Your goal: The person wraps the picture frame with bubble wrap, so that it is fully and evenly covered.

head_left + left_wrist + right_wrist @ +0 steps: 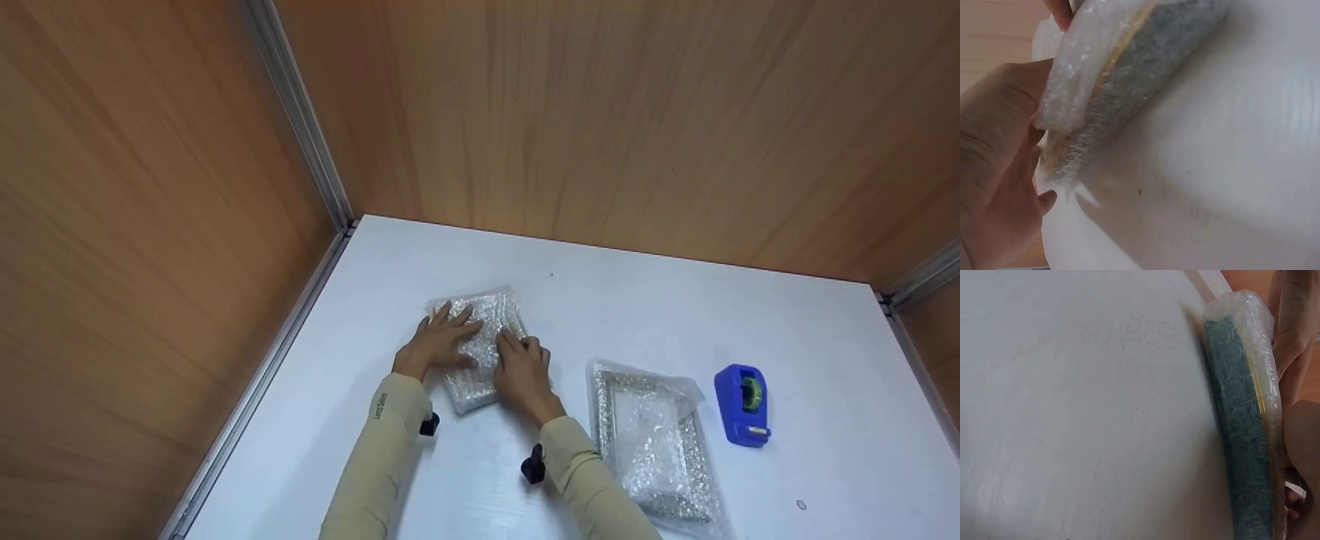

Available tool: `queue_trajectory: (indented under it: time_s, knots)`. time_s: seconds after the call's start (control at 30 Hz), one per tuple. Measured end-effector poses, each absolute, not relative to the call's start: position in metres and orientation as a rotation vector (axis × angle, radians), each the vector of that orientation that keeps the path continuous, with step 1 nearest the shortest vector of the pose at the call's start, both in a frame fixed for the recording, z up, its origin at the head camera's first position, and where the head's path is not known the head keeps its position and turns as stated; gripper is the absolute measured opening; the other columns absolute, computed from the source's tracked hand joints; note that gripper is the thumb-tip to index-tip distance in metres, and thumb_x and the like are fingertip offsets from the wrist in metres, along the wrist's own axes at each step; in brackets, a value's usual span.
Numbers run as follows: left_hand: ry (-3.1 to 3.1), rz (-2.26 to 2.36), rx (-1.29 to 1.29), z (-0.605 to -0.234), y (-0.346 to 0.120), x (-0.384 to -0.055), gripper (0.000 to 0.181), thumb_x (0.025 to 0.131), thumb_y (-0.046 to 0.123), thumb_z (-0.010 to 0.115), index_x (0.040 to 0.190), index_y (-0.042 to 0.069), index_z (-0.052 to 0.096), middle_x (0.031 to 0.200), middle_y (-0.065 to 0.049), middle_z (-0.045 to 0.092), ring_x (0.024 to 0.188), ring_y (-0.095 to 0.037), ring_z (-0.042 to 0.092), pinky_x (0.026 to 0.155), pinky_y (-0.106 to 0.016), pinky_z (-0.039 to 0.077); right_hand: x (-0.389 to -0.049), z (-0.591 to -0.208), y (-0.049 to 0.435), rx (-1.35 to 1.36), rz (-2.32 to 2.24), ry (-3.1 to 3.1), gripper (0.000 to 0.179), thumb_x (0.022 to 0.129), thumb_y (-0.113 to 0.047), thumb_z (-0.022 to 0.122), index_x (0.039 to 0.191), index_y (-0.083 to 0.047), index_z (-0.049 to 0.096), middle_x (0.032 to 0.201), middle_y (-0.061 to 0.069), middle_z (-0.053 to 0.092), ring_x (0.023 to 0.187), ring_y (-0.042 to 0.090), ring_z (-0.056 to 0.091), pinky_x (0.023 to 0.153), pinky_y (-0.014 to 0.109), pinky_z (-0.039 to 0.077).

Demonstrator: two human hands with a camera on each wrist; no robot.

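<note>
A flat bubble-wrapped package (478,390) lies on the white table under both hands. Through the clear wrap, a dark green side with a gold edge shows in the right wrist view. My left hand (437,346) rests on the upper left part of the package, fingers spread across the wrap. At the right edge, my right hand (523,375) grips the package, with fingertips on its top face and the other fingers bent by the side. In the left wrist view, the raised bubble wrap (1081,67) covers part of the left fingers.
To the right lies a second bubble-wrapped frame (604,409) with a patterned silvery border. Beyond it stands a blue tape dispenser (735,405) with a green roll. Wood-grain panels (600,127) border the white table (420,247) at the back and left.
</note>
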State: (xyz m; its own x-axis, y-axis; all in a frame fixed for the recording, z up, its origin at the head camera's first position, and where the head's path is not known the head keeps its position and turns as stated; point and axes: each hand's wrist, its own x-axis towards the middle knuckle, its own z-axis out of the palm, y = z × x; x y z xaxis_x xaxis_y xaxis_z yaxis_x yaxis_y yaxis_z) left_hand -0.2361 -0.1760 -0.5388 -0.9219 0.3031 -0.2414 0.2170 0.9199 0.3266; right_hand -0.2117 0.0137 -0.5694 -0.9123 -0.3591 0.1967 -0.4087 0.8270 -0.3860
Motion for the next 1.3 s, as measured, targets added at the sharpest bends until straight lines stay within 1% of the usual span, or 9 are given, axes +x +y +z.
queue_trajectory:
  time_s: [0.1, 0.17, 0.3, 0.4, 0.6, 0.7, 0.93, 1.17, 1.3]
  knots:
    - [2.783, 0.437, 0.359, -0.538, -0.174, -0.239, 0.075, 0.077, 0.050, 0.065, 0.143, 0.034, 0.031, 0.154, 0.007, 0.010, 0.141, -0.027, -0.004, 0.112, -0.053, 0.004, -0.216, -0.567, 0.015, 0.606, 0.644, -2.907, 0.040, 0.091, -0.020, 0.050, 0.130, -0.010, 0.052, 0.138, 0.006, 0.046, 0.108, 0.030, 0.042, 0.085, 0.047, 0.033]
    - [2.785, 0.436, 0.355, -0.538, -0.173, -0.240, 0.074, 0.078, 0.049, 0.065, 0.142, 0.034, 0.032, 0.154, 0.007, 0.011, 0.141, -0.027, -0.004, 0.112, -0.053, 0.005, -0.219, -0.565, 0.016, 0.616, 0.650, -2.914, 0.043, 0.091, -0.028, 0.053, 0.130, -0.011, 0.052, 0.137, 0.005, 0.047, 0.106, 0.029, 0.043, 0.084, 0.046, 0.034]
    - [2.795, 0.443, 0.363, -0.542, -0.171, -0.241, 0.072, 0.078, 0.047, 0.065, 0.141, 0.034, 0.034, 0.154, 0.006, 0.013, 0.141, -0.028, -0.003, 0.111, -0.055, 0.005, -0.222, -0.563, 0.019, 0.650, 0.664, -2.935, 0.061, 0.086, -0.044, 0.060, 0.135, -0.011, 0.046, 0.138, 0.006, 0.045, 0.102, 0.028, 0.043, 0.083, 0.045, 0.035]
    - [2.808, 0.438, 0.364, -0.544, -0.169, -0.241, 0.072, 0.077, 0.048, 0.065, 0.141, 0.034, 0.035, 0.153, 0.005, 0.015, 0.141, -0.029, -0.001, 0.110, -0.057, 0.006, -0.223, -0.563, 0.020, 0.680, 0.649, -2.952, 0.067, 0.084, -0.049, 0.061, 0.137, -0.011, 0.044, 0.139, 0.007, 0.043, 0.102, 0.029, 0.042, 0.082, 0.045, 0.036]
    - [2.848, 0.427, 0.384, -0.545, -0.167, -0.241, 0.071, 0.076, 0.048, 0.065, 0.139, 0.032, 0.038, 0.152, 0.004, 0.019, 0.141, -0.031, 0.003, 0.110, -0.056, 0.006, -0.226, -0.565, 0.020, 0.702, 0.581, -2.971, 0.064, 0.083, -0.048, 0.061, 0.134, -0.013, 0.048, 0.144, 0.007, 0.036, 0.106, 0.030, 0.041, 0.082, 0.046, 0.036]
    - [2.870, 0.406, 0.423, -0.546, -0.167, -0.241, 0.070, 0.076, 0.048, 0.066, 0.139, 0.030, 0.039, 0.151, 0.002, 0.022, 0.140, -0.032, 0.004, 0.111, -0.055, 0.004, -0.228, -0.566, 0.019, 0.693, 0.561, -2.981, 0.063, 0.083, -0.047, 0.062, 0.134, -0.013, 0.048, 0.146, 0.007, 0.035, 0.105, 0.030, 0.042, 0.082, 0.045, 0.036]
    - [2.884, 0.428, 0.419, -0.552, -0.168, -0.242, 0.067, 0.079, 0.044, 0.065, 0.139, 0.029, 0.041, 0.150, 0.001, 0.026, 0.140, -0.030, 0.011, 0.109, -0.059, 0.007, -0.228, -0.568, 0.016, 0.675, 0.533, -2.986, 0.058, 0.086, -0.046, 0.060, 0.132, -0.013, 0.050, 0.140, 0.006, 0.043, 0.100, 0.028, 0.044, 0.080, 0.043, 0.035]
    - [2.881, 0.483, 0.367, -0.556, -0.168, -0.245, 0.063, 0.080, 0.044, 0.063, 0.138, 0.031, 0.041, 0.150, 0.004, 0.024, 0.141, -0.027, 0.008, 0.108, -0.061, 0.001, -0.230, -0.569, 0.013, 0.660, 0.524, -2.977, 0.054, 0.088, -0.043, 0.058, 0.133, -0.014, 0.050, 0.139, 0.005, 0.045, 0.104, 0.029, 0.045, 0.082, 0.045, 0.036]
    - [2.903, 0.479, 0.345, -0.557, -0.168, -0.247, 0.063, 0.079, 0.046, 0.064, 0.136, 0.033, 0.043, 0.149, 0.005, 0.026, 0.141, -0.026, 0.010, 0.108, -0.062, 0.002, -0.231, -0.567, 0.013, 0.662, 0.528, -2.953, 0.051, 0.088, -0.039, 0.059, 0.131, -0.014, 0.052, 0.138, 0.005, 0.047, 0.104, 0.030, 0.045, 0.081, 0.046, 0.036]
